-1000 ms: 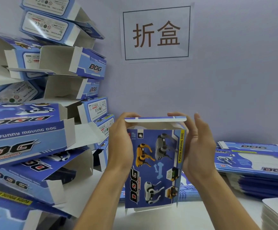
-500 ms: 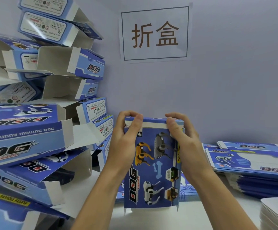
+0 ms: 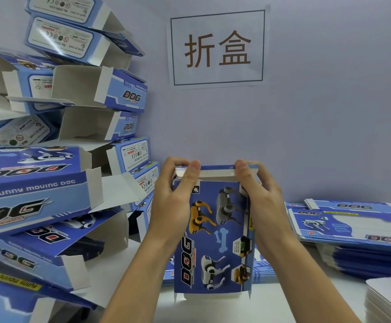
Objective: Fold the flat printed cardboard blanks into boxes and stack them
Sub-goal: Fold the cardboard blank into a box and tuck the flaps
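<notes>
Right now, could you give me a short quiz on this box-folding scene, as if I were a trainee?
1. True or false: both hands, left hand and right hand, hold the upright box.
2. Where is the flat blanks pile? A) right B) left C) on the wall
3. Fill in: the thumbs press the box's top ____.

Key: 1 true; 2 A; 3 flap.

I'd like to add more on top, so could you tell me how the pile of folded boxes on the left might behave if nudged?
The pile of folded boxes would probably shift or topple: the boxes lie tilted at differing angles. They look light, being hollow thin card with open flaps, so a nudge likely slides them.
</notes>
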A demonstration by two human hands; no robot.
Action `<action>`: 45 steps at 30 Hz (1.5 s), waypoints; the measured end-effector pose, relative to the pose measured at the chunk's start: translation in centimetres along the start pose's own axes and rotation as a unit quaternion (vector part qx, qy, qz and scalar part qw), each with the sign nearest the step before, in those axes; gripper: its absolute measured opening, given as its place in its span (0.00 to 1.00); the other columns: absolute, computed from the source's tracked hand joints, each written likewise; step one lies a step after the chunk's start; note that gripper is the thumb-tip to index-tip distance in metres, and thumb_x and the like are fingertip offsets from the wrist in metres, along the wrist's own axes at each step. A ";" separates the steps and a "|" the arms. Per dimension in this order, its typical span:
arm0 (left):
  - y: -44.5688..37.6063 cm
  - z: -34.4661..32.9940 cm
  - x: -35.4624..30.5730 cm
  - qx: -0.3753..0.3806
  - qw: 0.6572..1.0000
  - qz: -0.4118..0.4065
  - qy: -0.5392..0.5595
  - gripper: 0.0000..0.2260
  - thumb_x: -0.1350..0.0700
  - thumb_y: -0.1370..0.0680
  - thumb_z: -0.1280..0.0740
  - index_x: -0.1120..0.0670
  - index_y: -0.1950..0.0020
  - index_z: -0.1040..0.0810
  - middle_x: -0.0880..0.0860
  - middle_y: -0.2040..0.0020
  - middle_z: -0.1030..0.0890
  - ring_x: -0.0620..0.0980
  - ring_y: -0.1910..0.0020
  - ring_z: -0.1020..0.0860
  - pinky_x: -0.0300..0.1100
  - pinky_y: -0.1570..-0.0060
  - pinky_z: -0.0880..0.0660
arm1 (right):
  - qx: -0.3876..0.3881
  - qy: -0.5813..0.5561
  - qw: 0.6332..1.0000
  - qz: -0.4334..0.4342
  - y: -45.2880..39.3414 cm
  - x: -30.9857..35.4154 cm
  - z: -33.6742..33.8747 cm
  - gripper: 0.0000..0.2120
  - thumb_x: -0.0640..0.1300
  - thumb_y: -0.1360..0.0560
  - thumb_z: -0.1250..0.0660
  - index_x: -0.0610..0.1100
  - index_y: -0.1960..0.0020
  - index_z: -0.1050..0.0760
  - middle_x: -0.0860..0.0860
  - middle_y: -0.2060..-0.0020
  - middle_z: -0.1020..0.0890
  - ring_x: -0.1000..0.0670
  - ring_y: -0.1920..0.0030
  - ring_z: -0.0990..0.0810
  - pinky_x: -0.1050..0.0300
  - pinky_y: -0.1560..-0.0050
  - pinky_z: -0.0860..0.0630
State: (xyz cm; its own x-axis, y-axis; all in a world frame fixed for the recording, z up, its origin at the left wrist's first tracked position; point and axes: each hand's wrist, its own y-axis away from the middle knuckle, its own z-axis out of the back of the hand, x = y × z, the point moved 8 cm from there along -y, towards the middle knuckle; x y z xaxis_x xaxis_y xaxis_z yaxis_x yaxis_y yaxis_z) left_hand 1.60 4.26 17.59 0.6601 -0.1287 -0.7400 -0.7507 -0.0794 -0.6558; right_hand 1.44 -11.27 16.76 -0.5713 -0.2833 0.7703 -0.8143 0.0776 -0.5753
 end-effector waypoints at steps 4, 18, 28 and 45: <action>0.0 -0.1 0.2 0.007 0.999 0.021 0.027 0.05 0.44 0.25 0.34 0.43 0.55 0.24 0.64 0.46 0.20 0.60 0.51 0.16 0.51 0.58 0.19 | 0.011 -0.014 1.000 -0.020 0.0 -0.1 0.0 0.16 0.56 0.30 0.31 0.45 0.51 0.26 0.44 0.60 0.15 0.44 0.61 0.14 0.54 0.67 0.18; 0.0 0.1 0.2 0.006 0.999 0.021 0.038 0.09 0.42 0.26 0.34 0.44 0.63 0.26 0.54 0.60 0.18 0.56 0.56 0.15 0.47 0.62 0.20 | 0.019 -0.023 0.999 -0.027 -0.1 -0.5 0.2 0.09 0.51 0.25 0.32 0.46 0.57 0.28 0.46 0.63 0.16 0.44 0.62 0.14 0.53 0.67 0.18; 0.1 -0.1 0.2 0.011 0.999 0.023 0.048 0.08 0.41 0.27 0.33 0.43 0.64 0.26 0.53 0.61 0.17 0.56 0.58 0.14 0.42 0.66 0.21 | 0.025 -0.044 0.998 -0.035 -0.3 -1.2 0.6 0.07 0.47 0.25 0.31 0.47 0.58 0.28 0.45 0.62 0.17 0.42 0.59 0.14 0.52 0.65 0.18; 0.1 -0.3 0.8 0.033 0.998 0.032 0.043 0.04 0.47 0.26 0.33 0.45 0.59 0.25 0.53 0.58 0.18 0.51 0.58 0.15 0.38 0.67 0.21 | 0.052 -0.054 0.997 -0.033 -0.3 -2.0 0.2 0.03 0.47 0.32 0.36 0.50 0.59 0.26 0.48 0.61 0.19 0.45 0.57 0.15 0.53 0.63 0.22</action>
State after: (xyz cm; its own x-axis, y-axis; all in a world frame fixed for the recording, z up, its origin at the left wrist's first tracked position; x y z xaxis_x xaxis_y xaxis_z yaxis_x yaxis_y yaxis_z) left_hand 2.04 3.86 17.01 0.6041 -0.2156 -0.7672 -0.7863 -0.0043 -0.6179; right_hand 2.86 -10.93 15.38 -0.4978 -0.3857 0.7768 -0.8315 -0.0424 -0.5539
